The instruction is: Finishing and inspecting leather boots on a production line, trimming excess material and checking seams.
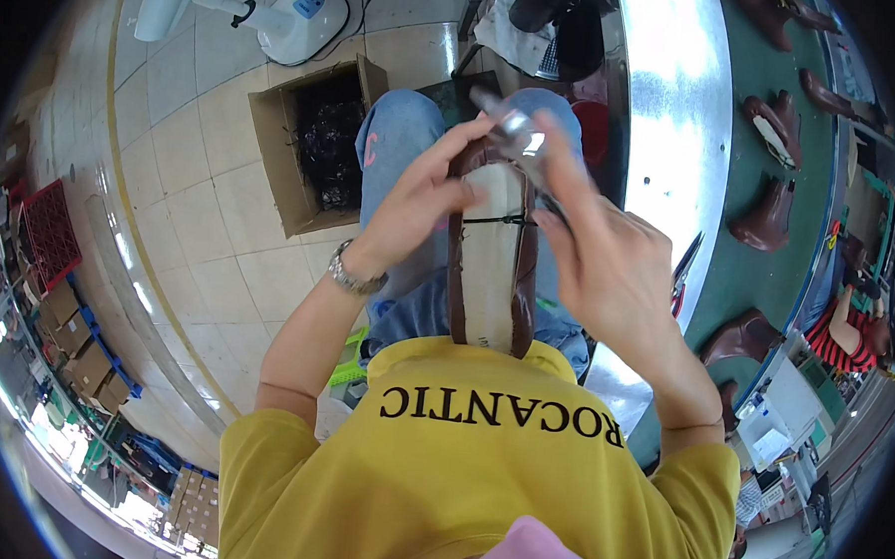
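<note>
Nearest of all, the yellow shirt, and just beyond its hem the brown shoe, sole up in the lap, between the two hands! Its long axis runs almost straight away from the body, one end at the hem, the other out at the left hand's fingers; which end is the toe, I cannot tell. A thin black strip crosses the pale sole, just right of the left hand.

Here's the left hand, metal watch at its wrist, fingers curled around the shoe's far end, thumb blurred over the sole. And the right hand, clamped on a shiny metal tool, all blur above that same far end!

Past the hands, blue jeans on both sides of the shoe. Left of the left hand, an open cardboard box holding black plastic. Right of the right hand, the bright metal worktop, and beyond it brown boots on a green surface. Farthest out: a white fan base ahead of the left hand, and a person in a striped top, well right of the right hand.
</note>
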### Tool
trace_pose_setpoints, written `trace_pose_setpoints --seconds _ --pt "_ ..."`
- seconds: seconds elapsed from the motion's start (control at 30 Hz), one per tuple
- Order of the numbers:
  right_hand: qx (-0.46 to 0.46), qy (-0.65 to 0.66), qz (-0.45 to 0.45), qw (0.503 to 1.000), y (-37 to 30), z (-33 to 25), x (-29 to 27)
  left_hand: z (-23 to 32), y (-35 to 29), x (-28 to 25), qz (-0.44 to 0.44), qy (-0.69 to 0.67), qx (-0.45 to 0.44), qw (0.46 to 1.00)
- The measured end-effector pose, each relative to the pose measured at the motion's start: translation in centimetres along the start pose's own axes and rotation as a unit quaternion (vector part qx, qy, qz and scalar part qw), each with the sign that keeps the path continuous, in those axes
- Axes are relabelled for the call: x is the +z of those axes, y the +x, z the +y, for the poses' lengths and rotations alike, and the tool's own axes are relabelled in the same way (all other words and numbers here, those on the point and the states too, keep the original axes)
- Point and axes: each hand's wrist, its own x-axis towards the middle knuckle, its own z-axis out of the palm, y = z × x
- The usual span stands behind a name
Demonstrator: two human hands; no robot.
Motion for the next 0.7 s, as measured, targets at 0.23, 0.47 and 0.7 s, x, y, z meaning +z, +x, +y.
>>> trace_pose_setpoints --seconds 0.23,0.47,0.7 --pt "0.170 0.360 -0.074 0.914 -3.0 0.0 -3.4 -2.2 2.3 2.2 0.172 -0.031 0.028 0.984" --pt "0.253 0.375 -0.138 0.881 -4.6 -1.2 -0.9 -4.6 2.0 5.1 0.323 -0.155 0.126 0.925" --pt "0.145 0.057 -0.133 0.979 -2.3 -2.8 -1.5 -5.0 2.0 5.0 0.328 -0.155 0.150 0.920"
